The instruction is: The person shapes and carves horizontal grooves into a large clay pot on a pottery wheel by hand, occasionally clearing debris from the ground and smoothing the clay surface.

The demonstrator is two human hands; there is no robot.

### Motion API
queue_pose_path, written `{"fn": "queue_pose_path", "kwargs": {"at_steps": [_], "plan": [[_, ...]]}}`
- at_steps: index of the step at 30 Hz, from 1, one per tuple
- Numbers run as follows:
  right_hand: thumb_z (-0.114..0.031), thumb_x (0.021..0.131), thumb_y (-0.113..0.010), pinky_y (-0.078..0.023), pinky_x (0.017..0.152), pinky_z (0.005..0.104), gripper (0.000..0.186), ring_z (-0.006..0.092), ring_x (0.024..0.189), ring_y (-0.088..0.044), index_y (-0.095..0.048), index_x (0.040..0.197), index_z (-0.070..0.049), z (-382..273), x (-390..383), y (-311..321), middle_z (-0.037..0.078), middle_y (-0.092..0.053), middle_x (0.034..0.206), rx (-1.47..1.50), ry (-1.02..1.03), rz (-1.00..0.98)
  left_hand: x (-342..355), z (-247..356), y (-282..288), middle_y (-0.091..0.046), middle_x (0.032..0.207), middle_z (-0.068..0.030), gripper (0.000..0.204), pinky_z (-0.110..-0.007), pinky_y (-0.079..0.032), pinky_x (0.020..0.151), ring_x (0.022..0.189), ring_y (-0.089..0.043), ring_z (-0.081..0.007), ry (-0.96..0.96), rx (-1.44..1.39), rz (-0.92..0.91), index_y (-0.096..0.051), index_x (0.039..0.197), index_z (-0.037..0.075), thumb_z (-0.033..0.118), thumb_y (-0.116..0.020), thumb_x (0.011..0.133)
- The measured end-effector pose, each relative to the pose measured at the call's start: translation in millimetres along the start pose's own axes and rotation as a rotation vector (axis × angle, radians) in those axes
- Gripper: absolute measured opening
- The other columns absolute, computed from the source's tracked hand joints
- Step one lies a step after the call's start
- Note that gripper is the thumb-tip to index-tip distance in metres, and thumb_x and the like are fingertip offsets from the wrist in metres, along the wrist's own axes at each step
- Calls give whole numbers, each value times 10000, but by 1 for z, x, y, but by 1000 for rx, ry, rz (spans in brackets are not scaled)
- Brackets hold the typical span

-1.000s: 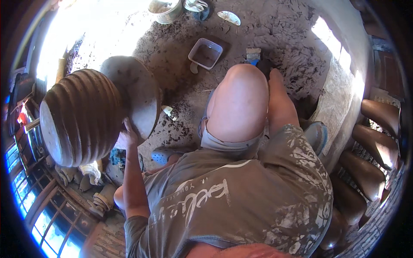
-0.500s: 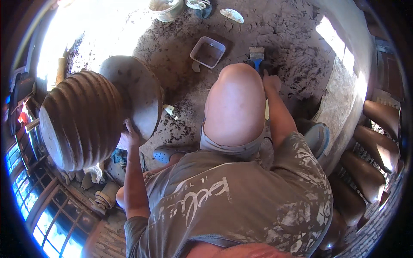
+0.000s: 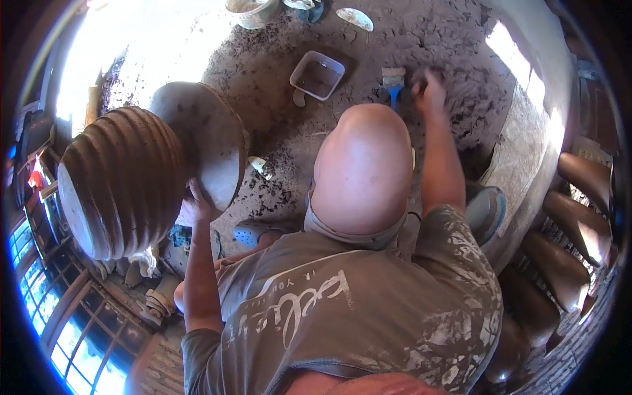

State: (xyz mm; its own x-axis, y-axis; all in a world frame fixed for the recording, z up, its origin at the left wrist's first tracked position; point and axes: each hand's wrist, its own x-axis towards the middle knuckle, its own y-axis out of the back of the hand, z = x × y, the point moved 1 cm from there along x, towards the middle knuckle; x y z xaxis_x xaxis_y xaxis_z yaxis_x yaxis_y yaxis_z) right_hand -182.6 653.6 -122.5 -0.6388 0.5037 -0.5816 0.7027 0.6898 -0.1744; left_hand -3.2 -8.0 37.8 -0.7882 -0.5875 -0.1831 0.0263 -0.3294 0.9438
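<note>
A brown ribbed clay pot (image 3: 118,184) lies on its side at the left, against a broad grey disc (image 3: 197,138). My left hand (image 3: 196,204) grips the pot where it meets the disc, fingers partly hidden. My right hand (image 3: 431,92) is raised beside my bare knee, just right of a paintbrush (image 3: 394,82) with a blue handle lying on the muddy floor; its fingers are blurred, so whether they hold anything is unclear. A square plastic tub (image 3: 296,76) of murky water sits left of the brush, near a small pale scraper (image 3: 299,97).
A tub (image 3: 252,16) and a pale oval piece (image 3: 354,18) lie at the far edge. Several curved brown clay pieces (image 3: 566,263) line the right side beside a pale curved ledge (image 3: 513,158). Clay items (image 3: 158,303) and a barred window (image 3: 72,329) are at lower left.
My right hand has risen from beside my knee to right of the brush, moving away from the dark spot by its handle. My left hand keeps its grip on the pot.
</note>
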Motion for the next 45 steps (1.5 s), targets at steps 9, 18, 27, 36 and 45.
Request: {"fn": "queue_pose_path", "kwargs": {"at_steps": [9,18,27,36,45], "plan": [[-345,1011,-574,-392,1187,513,695,412,1430,-496,-397,1589,-2,-129,-56,33,241,-594,1462,-1905,789,692,16,-6,-8,-671,1377,-239,729,-494,-454,1088,1283,-618,-422,-119,41,90,-668,1366,6,636,-509,1036],[-154,948,-599,-534,1022,491,293,378,1386,-483,-724,1165,-3,-74,-61,38,169,-564,1423,-2306,300,-351,20,-25,-15,-630,1408,-294,815,-504,-429,1113,1306,-593,-455,-82,144,129,-649,1380,-26,687,-469,1028],[-154,909,-643,-484,1037,454,247,364,1201,-544,-784,1042,-2,-2,-25,63,179,-621,1235,-2445,857,-473,22,-27,-13,-693,1304,-282,855,-551,-444,1053,1209,-634,-491,-148,-59,131,-713,1285,-11,752,-462,993],[-327,927,-652,-539,963,489,342,375,1092,-682,-793,1113,-77,26,-32,90,193,-732,1180,-2059,165,-260,37,-65,-13,-356,1672,-237,589,-571,-221,1270,1549,-306,-463,-157,379,-210,-357,1651,269,410,-448,1086],[-236,1047,-624,-535,876,361,279,202,945,-687,-716,1199,-21,7,-140,146,69,-743,1060,-113,-176,-104,39,-49,-13,-363,1672,-236,692,-498,-167,1295,1566,-272,-430,-176,-3,-94,-467,1571,39,520,-511,1076]]}}
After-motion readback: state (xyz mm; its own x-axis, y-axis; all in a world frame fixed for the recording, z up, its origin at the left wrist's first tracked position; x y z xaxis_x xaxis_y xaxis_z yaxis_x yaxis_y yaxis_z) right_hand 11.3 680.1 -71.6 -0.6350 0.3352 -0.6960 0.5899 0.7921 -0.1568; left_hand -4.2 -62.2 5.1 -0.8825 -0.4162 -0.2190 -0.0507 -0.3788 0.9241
